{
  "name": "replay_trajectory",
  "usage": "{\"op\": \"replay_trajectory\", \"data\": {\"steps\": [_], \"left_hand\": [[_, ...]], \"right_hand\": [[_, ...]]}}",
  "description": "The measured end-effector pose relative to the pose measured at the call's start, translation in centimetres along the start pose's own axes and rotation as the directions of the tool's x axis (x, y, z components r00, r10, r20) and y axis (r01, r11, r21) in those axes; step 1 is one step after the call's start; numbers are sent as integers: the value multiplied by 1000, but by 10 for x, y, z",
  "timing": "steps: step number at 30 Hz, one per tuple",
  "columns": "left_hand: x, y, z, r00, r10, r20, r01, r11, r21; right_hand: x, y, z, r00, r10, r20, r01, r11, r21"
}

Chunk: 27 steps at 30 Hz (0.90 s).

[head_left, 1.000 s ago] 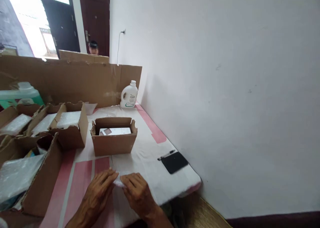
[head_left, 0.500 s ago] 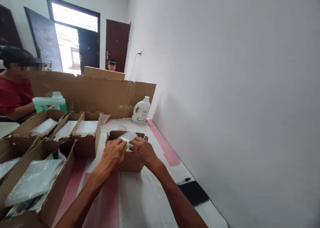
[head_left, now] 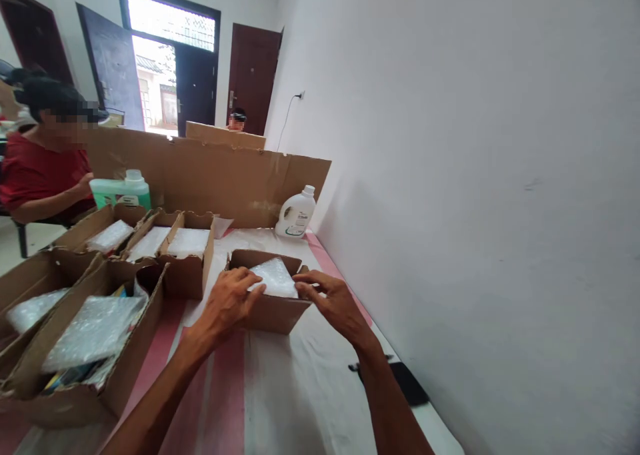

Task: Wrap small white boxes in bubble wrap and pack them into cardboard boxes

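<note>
A small open cardboard box [head_left: 277, 316] stands in front of me on the striped cloth. A clear bubble-wrap packet [head_left: 275, 276] lies in its mouth, slightly askew. My left hand [head_left: 233, 302] grips the packet's left side, with the thumb near its front edge and the fingers bent over the box's left rim. On the other side, my right hand [head_left: 333, 302] pinches at the packet's right corner, by the box's right rim. What lies under the packet inside the box is hidden.
Several cardboard boxes [head_left: 135, 355] with bubble-wrap packets stand on the left. Behind are a white jug [head_left: 297, 214], a green bottle [head_left: 123, 190] and a cardboard partition [head_left: 225, 175]. A black flat object [head_left: 410, 383] lies by the wall on the right. A person in red [head_left: 45, 168] sits far left.
The packet now lies flatter and shows more of its surface in the box. My hands have moved apart to its two sides. The whole view has shifted a little.
</note>
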<state>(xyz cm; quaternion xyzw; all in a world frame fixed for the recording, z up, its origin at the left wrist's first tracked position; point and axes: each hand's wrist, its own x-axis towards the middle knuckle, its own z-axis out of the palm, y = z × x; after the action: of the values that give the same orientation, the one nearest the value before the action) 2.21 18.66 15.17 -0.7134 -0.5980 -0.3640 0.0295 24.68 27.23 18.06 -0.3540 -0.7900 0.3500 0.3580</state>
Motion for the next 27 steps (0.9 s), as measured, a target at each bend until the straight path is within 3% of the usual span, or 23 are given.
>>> {"op": "replay_trajectory", "data": {"steps": [2, 4, 6, 7, 10, 13, 17, 21, 23, 27], "left_hand": [[-14, -6, -2, 977, -136, -165, 119, 987, -110], [-32, -14, 6, 892, -351, -284, 285, 926, -248], [-49, -18, 22, 823, -497, -274, 400, 850, -341], [-56, -19, 32, 821, -520, -237, 427, 834, -350], [-77, -12, 57, 832, -534, -150, 453, 810, -373], [-103, 5, 66, 859, -502, -102, 440, 825, -355], [-149, 32, 57, 912, -395, -108, 369, 907, -202], [-169, 48, 41, 888, -417, -192, 391, 907, -159], [-164, 52, 37, 883, -422, -207, 372, 896, -243], [-151, 56, 35, 912, -398, -99, 328, 853, -407]], "right_hand": [[-14, 19, -7, 965, 96, -243, -78, 994, 80], [-27, 43, -1, 899, 238, -368, -179, 966, 188], [-38, 64, 17, 875, 365, -318, -265, 911, 316], [-43, 72, 28, 882, 398, -253, -288, 880, 377], [-52, 84, 57, 911, 383, -151, -267, 829, 492], [-55, 88, 68, 906, 378, -189, -235, 822, 519], [-49, 86, 76, 918, 363, -160, -210, 787, 580], [-45, 70, 89, 939, 322, -120, -207, 809, 550], [-52, 62, 83, 921, 330, -206, -181, 833, 523], [-87, 45, 53, 831, 299, -469, -96, 907, 409]]}}
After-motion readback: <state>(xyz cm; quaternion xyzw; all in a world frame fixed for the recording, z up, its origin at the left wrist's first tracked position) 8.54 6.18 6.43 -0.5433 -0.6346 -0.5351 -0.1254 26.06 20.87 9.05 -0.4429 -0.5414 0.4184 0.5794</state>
